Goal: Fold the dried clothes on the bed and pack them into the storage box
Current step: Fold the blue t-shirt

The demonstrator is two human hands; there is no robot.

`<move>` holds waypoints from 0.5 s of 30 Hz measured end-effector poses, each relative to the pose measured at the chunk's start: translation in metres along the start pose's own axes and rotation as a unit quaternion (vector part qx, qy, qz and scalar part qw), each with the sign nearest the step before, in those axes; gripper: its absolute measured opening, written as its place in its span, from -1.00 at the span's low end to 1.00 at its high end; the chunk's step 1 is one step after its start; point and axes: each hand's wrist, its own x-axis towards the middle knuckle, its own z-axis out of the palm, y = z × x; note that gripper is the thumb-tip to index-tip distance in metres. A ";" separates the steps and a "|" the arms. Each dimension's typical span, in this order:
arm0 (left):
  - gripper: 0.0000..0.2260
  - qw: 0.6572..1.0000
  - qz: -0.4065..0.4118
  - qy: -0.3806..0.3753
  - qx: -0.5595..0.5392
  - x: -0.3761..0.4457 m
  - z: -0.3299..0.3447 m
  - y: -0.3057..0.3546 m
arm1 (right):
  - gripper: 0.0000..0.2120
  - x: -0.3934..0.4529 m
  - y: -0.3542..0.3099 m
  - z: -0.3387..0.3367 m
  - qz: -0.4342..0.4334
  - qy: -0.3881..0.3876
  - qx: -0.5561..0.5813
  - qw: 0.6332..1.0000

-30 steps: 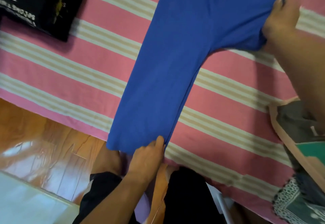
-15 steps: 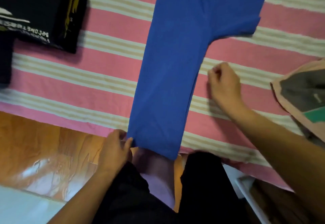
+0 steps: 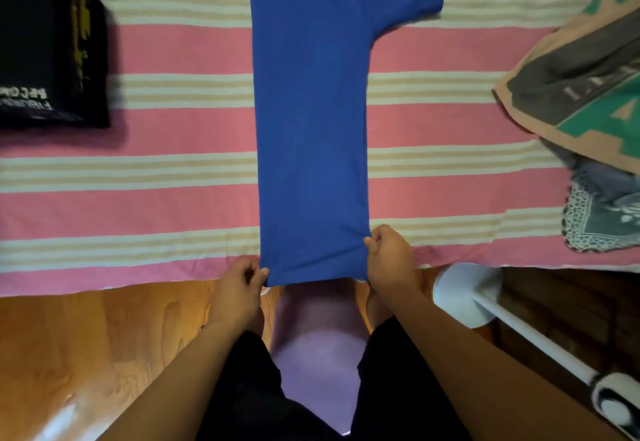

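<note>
At the near edge of the bed (image 3: 138, 177), the left hand (image 3: 239, 288) pinches the near-left hem corner of the blue shirt (image 3: 311, 128), and the right hand (image 3: 389, 257) pinches the near-right corner, likely to keep the hem taut for the next fold. The shirt lies flat, folded lengthwise, running far across the striped cover. A folded black garment (image 3: 48, 45) lies far left; unfolded clothes (image 3: 585, 87) are piled far right. No storage box is visible.

The blue shirt (image 3: 311, 111) and black folded garment (image 3: 45, 45) run off the frame's edges.
</note>
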 end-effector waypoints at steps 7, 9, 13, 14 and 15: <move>-0.75 0.912 0.029 -0.169 0.373 0.025 -0.024 0.041 | -0.77 0.021 -0.032 -0.035 0.051 -0.160 -0.237 0.957; -0.71 0.884 0.077 -0.213 0.410 0.037 -0.044 0.083 | -0.79 0.050 -0.057 -0.064 0.062 -0.199 -0.254 0.945; -0.74 0.918 0.193 -0.075 0.337 0.079 -0.083 0.194 | -0.87 0.138 -0.116 -0.148 0.047 -0.066 -0.078 0.994; -0.76 0.925 0.223 -0.016 0.306 0.096 -0.088 0.221 | -0.87 0.163 -0.130 -0.168 0.040 -0.024 -0.040 0.998; -0.77 0.927 0.255 0.039 0.272 0.116 -0.091 0.245 | -0.86 0.188 -0.143 -0.184 0.036 0.012 -0.007 0.999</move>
